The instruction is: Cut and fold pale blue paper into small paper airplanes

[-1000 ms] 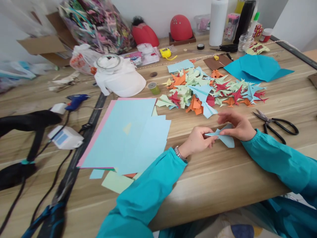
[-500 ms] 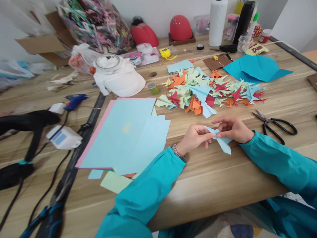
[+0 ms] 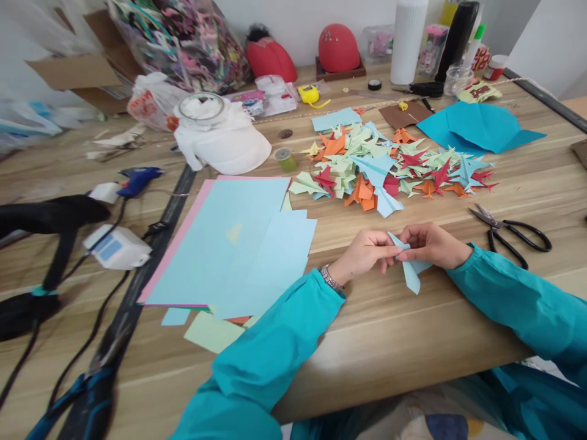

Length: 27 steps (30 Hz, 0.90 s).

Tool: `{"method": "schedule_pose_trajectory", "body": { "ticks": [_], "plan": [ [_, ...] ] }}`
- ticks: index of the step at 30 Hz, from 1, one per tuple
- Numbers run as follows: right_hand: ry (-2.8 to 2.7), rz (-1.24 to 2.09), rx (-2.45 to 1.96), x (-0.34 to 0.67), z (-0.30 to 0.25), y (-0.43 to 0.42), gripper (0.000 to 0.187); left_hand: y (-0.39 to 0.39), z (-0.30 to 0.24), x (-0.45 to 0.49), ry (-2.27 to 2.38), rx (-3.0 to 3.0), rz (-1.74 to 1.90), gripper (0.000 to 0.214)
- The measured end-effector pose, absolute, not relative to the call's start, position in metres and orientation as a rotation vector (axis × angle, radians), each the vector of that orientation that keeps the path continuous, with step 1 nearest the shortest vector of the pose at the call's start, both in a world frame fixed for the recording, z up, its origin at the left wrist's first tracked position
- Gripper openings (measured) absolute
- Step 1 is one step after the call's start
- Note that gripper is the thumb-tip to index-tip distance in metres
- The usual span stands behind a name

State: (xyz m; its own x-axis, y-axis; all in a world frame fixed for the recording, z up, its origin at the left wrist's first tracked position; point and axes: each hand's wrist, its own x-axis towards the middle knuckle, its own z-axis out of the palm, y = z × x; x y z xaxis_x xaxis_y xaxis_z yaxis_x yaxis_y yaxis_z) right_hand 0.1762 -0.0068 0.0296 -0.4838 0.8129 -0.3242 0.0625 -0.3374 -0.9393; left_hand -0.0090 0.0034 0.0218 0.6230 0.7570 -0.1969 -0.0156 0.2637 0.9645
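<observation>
Both my hands hold one small folded light-blue paper piece (image 3: pixel 409 272) just above the wooden table (image 3: pixel 389 330). My left hand (image 3: pixel 367 253) pinches its left part with closed fingers. My right hand (image 3: pixel 431 244) grips its right part, fingers curled over it. A pointed end of the paper hangs down toward the table edge. Behind my hands lies a pile of folded paper shapes (image 3: pixel 385 165) in green, orange, red and blue. Both my sleeves are teal.
Light-blue sheets over a pink one (image 3: pixel 233 244) lie to the left. Black scissors (image 3: pixel 511 229) rest at the right. A large teal sheet (image 3: pixel 477 125) is at the back right. A glue gun (image 3: pixel 137 177), cables, a white cap (image 3: pixel 224 143) and bottles (image 3: pixel 406 40) crowd the left and back.
The paper piece was lifted off the table and turned, its long point swinging from sideways to downward. My hands drew closer together around it.
</observation>
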Motion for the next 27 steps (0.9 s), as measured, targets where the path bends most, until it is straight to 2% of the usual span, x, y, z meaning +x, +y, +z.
{"method": "schedule_pose_trajectory", "body": {
  "ticks": [17, 23, 27],
  "plan": [
    [-1.468, 1.753, -1.212, 0.1763, 0.028, -0.0044, 0.039, 0.0005, 0.0234, -0.0073, 0.797, 1.24, 0.615, 0.029],
    [-1.386, 1.824, -1.263, 0.1775, 0.0294, -0.003, 0.038, -0.0031, 0.0233, -0.005, 0.803, 1.302, 0.667, 0.038],
    [-1.369, 1.854, -1.28, 0.1768, 0.0306, -0.0037, 0.038, -0.0045, 0.023, -0.0027, 0.871, 1.326, 0.706, 0.036]
  ]
}}
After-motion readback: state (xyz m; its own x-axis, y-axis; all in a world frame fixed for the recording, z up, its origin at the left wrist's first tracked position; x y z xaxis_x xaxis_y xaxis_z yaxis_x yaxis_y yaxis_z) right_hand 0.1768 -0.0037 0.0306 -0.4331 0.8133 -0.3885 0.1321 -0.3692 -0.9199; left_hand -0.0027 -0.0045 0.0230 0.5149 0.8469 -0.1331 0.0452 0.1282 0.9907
